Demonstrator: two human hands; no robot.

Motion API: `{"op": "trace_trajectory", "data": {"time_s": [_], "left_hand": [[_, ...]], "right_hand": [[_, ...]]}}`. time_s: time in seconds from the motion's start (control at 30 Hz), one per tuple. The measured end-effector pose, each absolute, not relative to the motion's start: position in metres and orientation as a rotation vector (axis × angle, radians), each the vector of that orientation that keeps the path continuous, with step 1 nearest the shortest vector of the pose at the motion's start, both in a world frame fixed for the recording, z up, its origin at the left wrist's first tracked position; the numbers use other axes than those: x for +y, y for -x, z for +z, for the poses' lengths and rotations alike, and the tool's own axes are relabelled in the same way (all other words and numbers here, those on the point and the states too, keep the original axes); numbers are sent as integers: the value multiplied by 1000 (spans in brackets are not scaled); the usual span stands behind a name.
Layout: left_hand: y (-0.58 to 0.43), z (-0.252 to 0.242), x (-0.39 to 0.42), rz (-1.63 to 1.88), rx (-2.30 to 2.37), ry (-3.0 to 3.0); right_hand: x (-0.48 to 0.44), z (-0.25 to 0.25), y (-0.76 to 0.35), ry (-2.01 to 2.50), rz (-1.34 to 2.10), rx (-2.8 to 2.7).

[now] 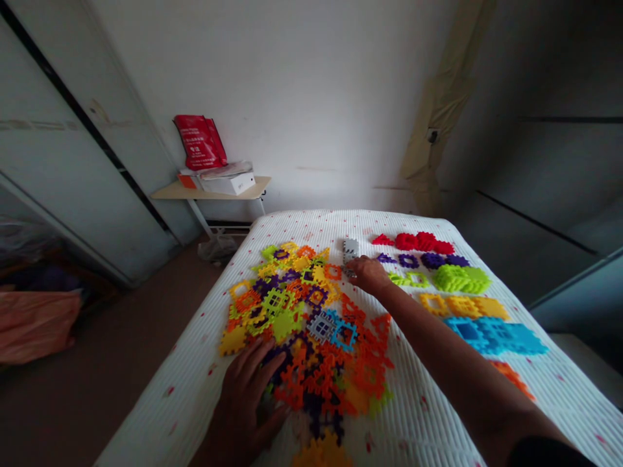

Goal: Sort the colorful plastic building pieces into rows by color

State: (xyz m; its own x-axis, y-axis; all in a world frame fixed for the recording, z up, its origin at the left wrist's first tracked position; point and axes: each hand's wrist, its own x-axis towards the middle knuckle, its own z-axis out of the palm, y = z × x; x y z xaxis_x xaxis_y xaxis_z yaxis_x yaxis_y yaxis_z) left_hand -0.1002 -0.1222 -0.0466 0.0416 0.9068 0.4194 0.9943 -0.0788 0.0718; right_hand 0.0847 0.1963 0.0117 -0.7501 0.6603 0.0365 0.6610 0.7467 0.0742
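Note:
A heap of flat interlocking plastic tiles [311, 318] in yellow, orange, purple, green, blue and grey lies on a white ribbed bed cover [428, 415]. My left hand [248, 395] rests flat on the near left side of the heap, fingers spread. My right hand [366, 271] reaches to the heap's far edge, fingers curled at a grey tile [350, 250]. To the right lie sorted rows: red tiles [418, 242], purple tiles [428, 261], green tiles [452, 279], yellow tiles [462, 306], blue tiles [496, 335], an orange tile [511, 377].
A small wooden side table [211, 191] stands against the far wall with a white box [228, 183] and a red bag [200, 141] on it. Wardrobe doors [63, 168] run along the left. Brown floor [97, 383] lies left of the bed.

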Motion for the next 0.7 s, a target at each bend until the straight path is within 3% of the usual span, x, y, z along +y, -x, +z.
{"op": "trace_trajectory", "data": {"time_s": [0.3,0.47,0.7], "left_hand": [[101,-45,-121,-583,-1967,2084],[100,-42,-121,-665,-1951,2086],[100,-39,-125,-846,-1899,1991]], "right_hand": [[188,29,-91,1085,-101,-2858],[162,47,-118,934,119,-2706],[122,29,-155,1011,286,-2826]]}}
